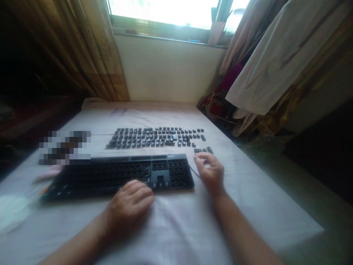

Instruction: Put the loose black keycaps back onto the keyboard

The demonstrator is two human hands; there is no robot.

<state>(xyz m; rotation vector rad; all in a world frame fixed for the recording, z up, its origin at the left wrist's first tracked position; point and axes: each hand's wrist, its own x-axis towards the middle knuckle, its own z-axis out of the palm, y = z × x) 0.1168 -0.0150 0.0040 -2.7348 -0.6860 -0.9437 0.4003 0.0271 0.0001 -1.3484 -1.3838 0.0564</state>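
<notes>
A black keyboard (121, 176) with most of its keycaps removed lies on a white cloth-covered surface (176, 228). Its loose black keycaps (156, 137) are laid out in rows beyond it. My left hand (129, 206) rests curled at the keyboard's front edge, fingertips touching it near the middle. My right hand (211, 173) sits just right of the keyboard, fingers curled in a pinch. It lies close to a few separate keycaps (203, 150). What the pinch holds, if anything, is too small to make out.
A window (165, 13) and a pale wall stand behind the surface. Brown curtains (91, 51) hang at the left, and draped cloths (275, 62) at the right. A blurred patch (64, 147) and pale objects (16, 209) lie at the left. The surface's right edge drops to the floor.
</notes>
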